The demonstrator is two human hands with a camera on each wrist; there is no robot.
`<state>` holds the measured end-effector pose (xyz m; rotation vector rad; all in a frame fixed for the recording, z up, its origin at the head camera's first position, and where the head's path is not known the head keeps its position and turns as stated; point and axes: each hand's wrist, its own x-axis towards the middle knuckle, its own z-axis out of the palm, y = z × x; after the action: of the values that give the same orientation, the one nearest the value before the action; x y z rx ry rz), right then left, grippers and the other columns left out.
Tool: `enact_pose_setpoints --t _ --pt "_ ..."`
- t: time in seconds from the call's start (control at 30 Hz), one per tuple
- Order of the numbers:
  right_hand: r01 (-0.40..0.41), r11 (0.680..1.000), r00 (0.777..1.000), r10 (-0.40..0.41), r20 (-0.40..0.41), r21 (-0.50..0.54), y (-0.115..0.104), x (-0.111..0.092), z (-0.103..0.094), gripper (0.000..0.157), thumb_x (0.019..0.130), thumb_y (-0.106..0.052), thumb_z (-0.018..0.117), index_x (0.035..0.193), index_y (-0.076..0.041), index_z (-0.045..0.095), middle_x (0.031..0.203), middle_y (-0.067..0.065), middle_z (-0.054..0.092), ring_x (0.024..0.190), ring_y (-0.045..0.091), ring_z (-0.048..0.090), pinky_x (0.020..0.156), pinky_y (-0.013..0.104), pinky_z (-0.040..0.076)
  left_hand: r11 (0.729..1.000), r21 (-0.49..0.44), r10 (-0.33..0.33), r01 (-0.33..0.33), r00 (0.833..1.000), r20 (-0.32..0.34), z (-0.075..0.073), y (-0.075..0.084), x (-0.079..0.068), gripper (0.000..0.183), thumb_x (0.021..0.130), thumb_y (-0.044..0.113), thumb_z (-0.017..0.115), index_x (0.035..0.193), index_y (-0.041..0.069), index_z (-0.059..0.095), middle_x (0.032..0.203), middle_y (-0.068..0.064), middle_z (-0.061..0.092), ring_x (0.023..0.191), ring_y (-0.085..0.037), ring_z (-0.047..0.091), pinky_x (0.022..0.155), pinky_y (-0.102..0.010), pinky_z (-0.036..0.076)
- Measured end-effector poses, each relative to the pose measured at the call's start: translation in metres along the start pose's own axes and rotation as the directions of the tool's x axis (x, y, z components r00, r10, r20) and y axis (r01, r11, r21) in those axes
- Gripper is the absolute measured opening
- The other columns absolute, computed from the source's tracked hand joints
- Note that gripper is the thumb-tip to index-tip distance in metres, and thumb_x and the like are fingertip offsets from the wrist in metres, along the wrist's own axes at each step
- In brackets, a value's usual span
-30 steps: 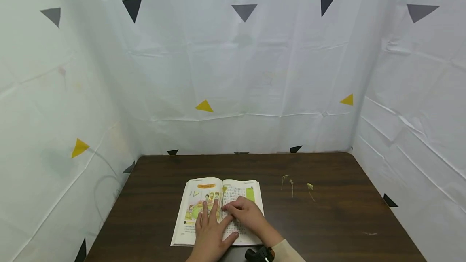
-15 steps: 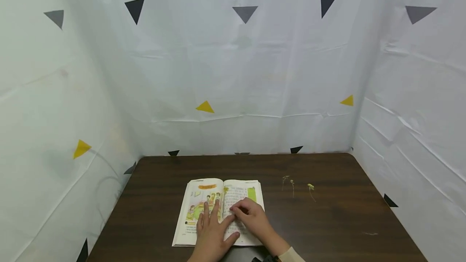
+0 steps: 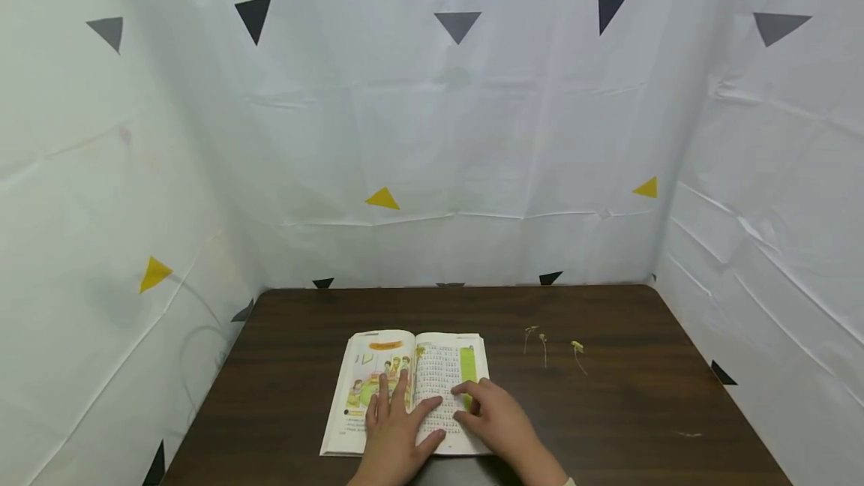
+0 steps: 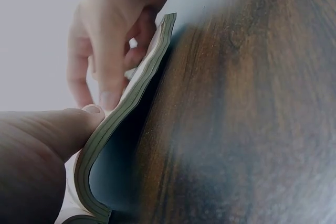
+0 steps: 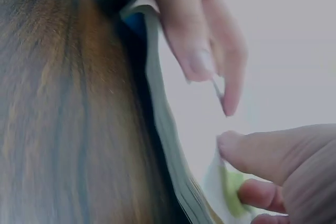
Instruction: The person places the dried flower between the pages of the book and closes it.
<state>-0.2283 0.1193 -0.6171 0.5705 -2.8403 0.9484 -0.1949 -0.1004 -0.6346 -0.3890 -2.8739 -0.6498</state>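
An open book [image 3: 442,366] with colourful drawings on its left page and rows of print on its right page lies on the table. My left hand [image 3: 394,433] rests flat across it with fingers spread, the thumb [image 4: 73,127] near the page edge in the left wrist view. Over the right page is my right hand [image 3: 499,420], its fingers loosely bent and the thumb apart from the index finger. No object shows between them. In the right wrist view, the right thumb [image 5: 262,150] is beside the green strip [image 5: 234,192] at the page's edge.
Three thin dried flower sprigs lie right of the book: a yellow-topped one [image 3: 577,349], a pale one [image 3: 544,347] and a bent one [image 3: 528,336]. The dark wooden table [image 3: 628,403] meets white sheeting [image 3: 506,133] with triangles at its back and sides.
My right hand has slid right across the right page, away from the left hand. Its thumb and index finger, earlier together, now stand apart. The left hand stays in place.
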Motion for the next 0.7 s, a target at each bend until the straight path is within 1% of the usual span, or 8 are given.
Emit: enact_pose_setpoints --t 0.13,0.23,0.33,0.43,0.5,0.6,0.67,0.7 --pt "-0.025 0.998 0.994 0.019 0.104 0.055 0.008 -0.007 -0.014 0.041 0.085 -0.035 0.081 0.124 -0.028 0.07 0.082 -0.007 0.057 0.064 0.0 0.046 0.056 0.021 0.039 1.0 -0.001 0.011 -0.011 1.0 -0.022 0.002 -0.002 0.002 0.049 0.088 0.063 0.067 0.133 0.047 0.061 0.166 -0.019 0.024 0.153 -0.055 0.007 0.111 -0.075 0.016" --pt "-0.057 0.992 0.982 0.036 0.184 0.114 0.017 -0.015 -0.024 0.047 0.085 -0.035 0.081 0.128 -0.025 0.069 0.079 -0.007 0.056 0.061 0.002 0.046 0.054 0.023 0.04 1.0 -0.009 0.012 -0.012 1.0 -0.006 0.004 -0.002 0.002 0.049 0.088 0.063 0.066 0.134 0.047 0.06 0.167 -0.019 0.024 0.153 -0.055 0.006 0.111 -0.075 0.016" --pt "-0.097 0.979 0.966 0.049 0.254 0.178 0.025 -0.024 -0.028 0.051 0.085 -0.036 0.08 0.132 -0.024 0.066 0.074 -0.008 0.056 0.058 0.003 0.047 0.052 0.023 0.04 1.0 -0.001 0.002 -0.002 1.0 0.014 0.004 -0.002 0.0 0.049 0.087 0.064 0.066 0.133 0.048 0.06 0.166 -0.018 0.024 0.153 -0.055 0.006 0.111 -0.075 0.017" --pt "-0.124 0.964 0.958 0.055 0.283 0.234 0.033 -0.031 -0.027 0.054 0.086 -0.04 0.079 0.135 -0.023 0.065 0.072 -0.009 0.057 0.058 0.003 0.048 0.052 0.023 0.042 1.0 0.018 -0.001 0.001 1.0 0.01 0.004 -0.003 0.0 0.048 0.087 0.065 0.065 0.132 0.048 0.06 0.166 -0.018 0.026 0.153 -0.055 0.007 0.112 -0.074 0.018" --pt "-0.133 0.954 0.96 0.056 0.275 0.269 0.037 -0.033 -0.026 0.054 0.085 -0.042 0.079 0.134 -0.023 0.065 0.075 -0.008 0.059 0.059 0.002 0.049 0.054 0.022 0.043 1.0 0.017 0.005 -0.005 1.0 0.003 0.004 -0.004 0.0 0.047 0.087 0.064 0.065 0.132 0.049 0.06 0.166 -0.017 0.025 0.153 -0.055 0.007 0.112 -0.074 0.017" --pt "-0.165 0.918 0.962 0.07 0.263 0.362 0.045 -0.034 -0.027 0.051 0.085 -0.039 0.081 0.131 -0.022 0.067 0.082 -0.002 0.06 0.06 0.003 0.048 0.054 0.022 0.043 1.0 0.004 0.017 -0.017 1.0 -0.002 0.003 -0.004 0.001 0.047 0.088 0.064 0.064 0.132 0.048 0.06 0.167 -0.018 0.024 0.153 -0.055 0.006 0.112 -0.074 0.016" --pt "-0.196 0.878 0.959 0.08 0.271 0.436 0.049 -0.032 -0.028 0.051 0.085 -0.034 0.082 0.131 -0.021 0.067 0.085 0.003 0.059 0.059 0.003 0.045 0.052 0.021 0.04 1.0 0.005 0.02 -0.02 1.0 -0.006 0.003 -0.005 0.0 0.047 0.088 0.063 0.065 0.132 0.048 0.06 0.166 -0.018 0.025 0.153 -0.055 0.007 0.111 -0.074 0.017" --pt "-0.218 0.852 0.954 0.082 0.289 0.477 0.051 -0.031 -0.029 0.052 0.084 -0.032 0.082 0.132 -0.021 0.066 0.087 0.005 0.059 0.059 0.004 0.043 0.051 0.021 0.038 1.0 0.008 0.019 -0.019 1.0 -0.009 0.003 -0.006 -0.001 0.047 0.088 0.063 0.065 0.132 0.048 0.06 0.166 -0.018 0.025 0.153 -0.055 0.007 0.111 -0.074 0.017"
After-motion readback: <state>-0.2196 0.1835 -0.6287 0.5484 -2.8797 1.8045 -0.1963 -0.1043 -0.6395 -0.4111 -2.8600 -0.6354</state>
